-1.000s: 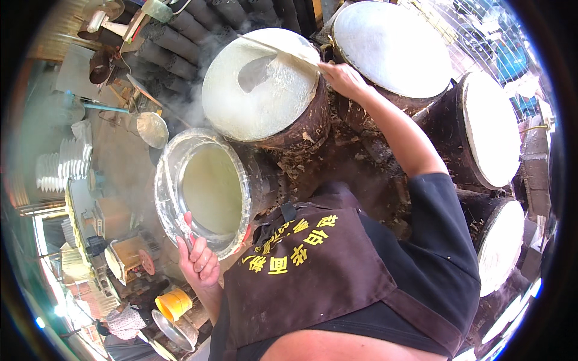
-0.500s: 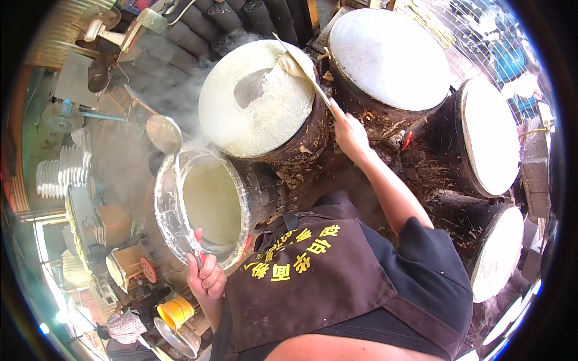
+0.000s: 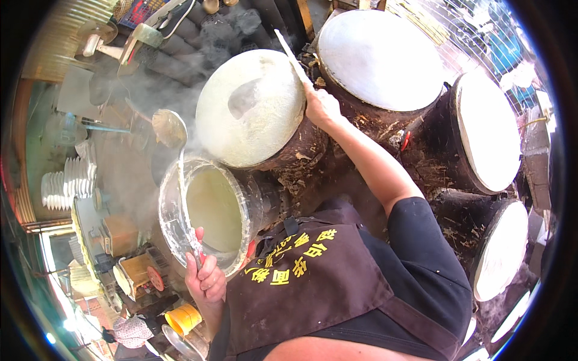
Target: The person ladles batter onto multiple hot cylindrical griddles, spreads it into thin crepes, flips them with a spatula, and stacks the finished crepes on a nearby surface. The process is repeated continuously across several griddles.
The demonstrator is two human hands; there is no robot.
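My left hand (image 3: 208,280) is closed round the handle of a metal ladle (image 3: 170,127), whose bowl is raised beyond a clear-walled bucket (image 3: 164,201). Pale, thin batter (image 3: 212,210) fills part of that bucket. Just past it, a round griddle (image 3: 201,129) on a dark drum carries a coat of pale batter (image 3: 265,129) with a greyer patch near its middle. My right hand (image 3: 323,109) grips a long, flat scraper (image 3: 290,57), which lies along the griddle's right rim. Steam drifts over the griddle and ladle.
A pale-topped drum (image 3: 379,60) stands right of the griddle, with a second drum (image 3: 490,132) and a third (image 3: 500,253) farther right. Dark cylinders (image 3: 174,69) lie behind. At left are stacked white items (image 3: 69,180), a wooden box (image 3: 141,274) and a yellow bucket (image 3: 182,317).
My right hand and the scraper have shifted left and a little up along the griddle's right rim. The batter lump formerly at the scraper no longer shows. My left hand still holds the ladle up.
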